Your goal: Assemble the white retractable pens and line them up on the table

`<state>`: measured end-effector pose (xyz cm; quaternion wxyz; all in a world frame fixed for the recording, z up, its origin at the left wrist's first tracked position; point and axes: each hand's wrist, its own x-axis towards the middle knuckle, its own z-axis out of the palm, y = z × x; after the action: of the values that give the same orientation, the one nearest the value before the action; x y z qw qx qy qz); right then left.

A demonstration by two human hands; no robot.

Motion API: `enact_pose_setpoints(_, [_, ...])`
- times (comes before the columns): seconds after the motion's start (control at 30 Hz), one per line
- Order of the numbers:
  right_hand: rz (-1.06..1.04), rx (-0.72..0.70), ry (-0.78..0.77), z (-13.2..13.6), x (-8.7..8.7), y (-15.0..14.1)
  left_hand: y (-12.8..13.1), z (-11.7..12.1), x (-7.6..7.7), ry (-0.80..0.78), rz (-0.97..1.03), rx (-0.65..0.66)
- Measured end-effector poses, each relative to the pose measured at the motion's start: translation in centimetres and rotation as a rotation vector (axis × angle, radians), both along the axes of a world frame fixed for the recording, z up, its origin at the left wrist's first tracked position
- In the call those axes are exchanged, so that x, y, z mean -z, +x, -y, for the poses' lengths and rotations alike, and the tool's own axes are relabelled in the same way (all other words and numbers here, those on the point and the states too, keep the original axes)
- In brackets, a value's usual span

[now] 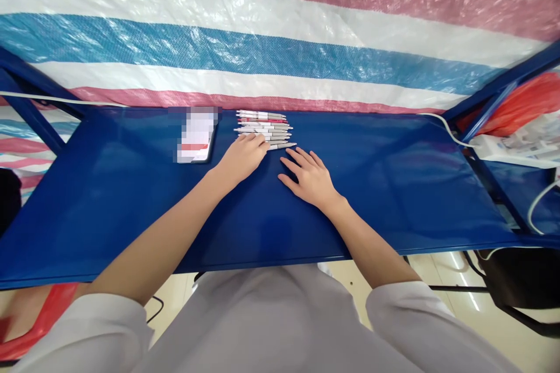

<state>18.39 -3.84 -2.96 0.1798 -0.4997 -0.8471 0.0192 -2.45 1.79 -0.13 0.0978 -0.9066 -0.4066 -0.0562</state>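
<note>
Several slim white-and-grey pens [262, 126] lie side by side in a stack of rows near the back of the blue table, one with a red barrel [261, 120]. My left hand [247, 155] rests over the near end of this row, its fingers bent down on the nearest pen [282, 145]. That pen's left part is hidden under the fingers, and its tip points right. Just right of the tip, my right hand [308, 175] lies on the table with fingers spread and nothing in it.
A phone [203, 148], partly blurred out, lies left of the pens. The blue table [394, 198] stands against a striped plastic sheet [280, 41]. At the right are a white cable [448, 128], a red plastic bag [516, 105] and a black stool [525, 280].
</note>
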Motion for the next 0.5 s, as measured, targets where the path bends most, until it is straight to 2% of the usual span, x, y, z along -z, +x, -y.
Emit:
enact_pose_setpoints(0.23, [0.025, -0.006, 0.016, 0.01, -0.21, -0.07, 0.41, 0.32, 0.07, -0.009, 0.019, -0.004])
enact_pose_setpoints(0.5, [0.021, -0.001, -0.001, -0.09, -0.63, -0.31, 0.06, 0.91, 0.03, -0.04, 0.06, -0.077])
